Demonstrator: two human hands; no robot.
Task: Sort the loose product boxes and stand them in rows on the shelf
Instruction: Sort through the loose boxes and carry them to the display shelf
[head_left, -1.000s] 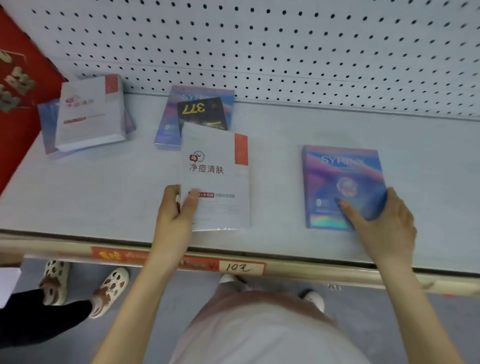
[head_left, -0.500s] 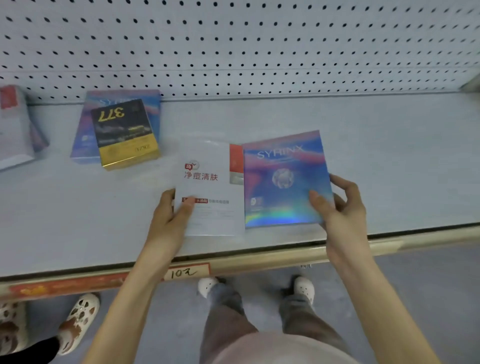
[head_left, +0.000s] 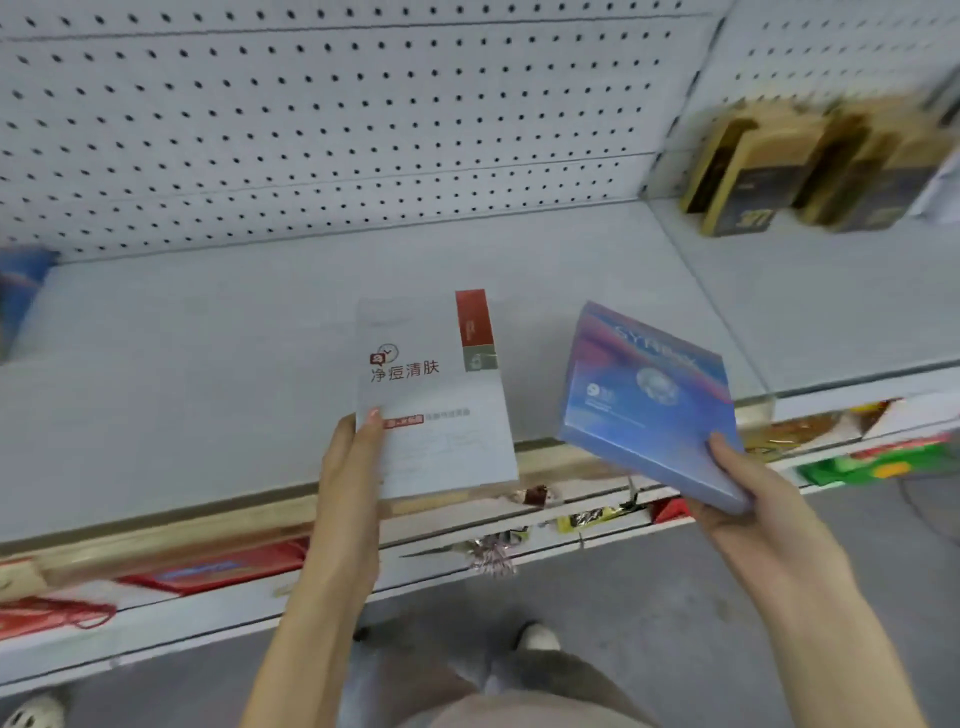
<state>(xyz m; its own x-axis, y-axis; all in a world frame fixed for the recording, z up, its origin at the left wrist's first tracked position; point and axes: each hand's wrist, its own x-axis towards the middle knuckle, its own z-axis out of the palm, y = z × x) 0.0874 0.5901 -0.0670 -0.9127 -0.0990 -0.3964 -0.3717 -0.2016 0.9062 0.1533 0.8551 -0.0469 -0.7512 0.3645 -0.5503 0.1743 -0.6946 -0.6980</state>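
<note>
gripping flat white box (head_left: 434, 395) and glossy, perhaps iridescent, blue box (head_left: 649, 400).

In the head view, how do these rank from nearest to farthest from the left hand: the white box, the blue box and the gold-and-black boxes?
1. white box: the left hand grips its lower left edge.
2. blue box: to the right, tilted, held by the right hand.
3. gold-and-black boxes: standing upright at the far right, farther back.
</note>
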